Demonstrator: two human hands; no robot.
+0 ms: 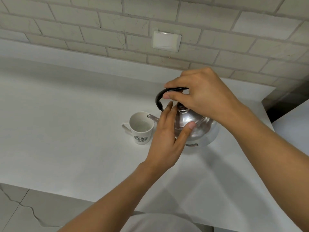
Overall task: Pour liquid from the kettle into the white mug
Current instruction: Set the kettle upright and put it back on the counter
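Leftward, kettle (192, 124) spout overhangs mug (142, 128).

mug (141, 127) sits on the counter (70, 124) | kettle (192, 126) is just right of the mug | kettle spout (153, 118) reaches over the mug rim | right hand (202, 96) is on the kettle handle (164, 96) on top | left hand (167, 139) is in front of the kettle, touching its side | wall (150, 22) is behind the counter

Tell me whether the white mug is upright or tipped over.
Upright. The white mug stands on its base on the counter, its open mouth facing up, with the kettle spout at its rim.
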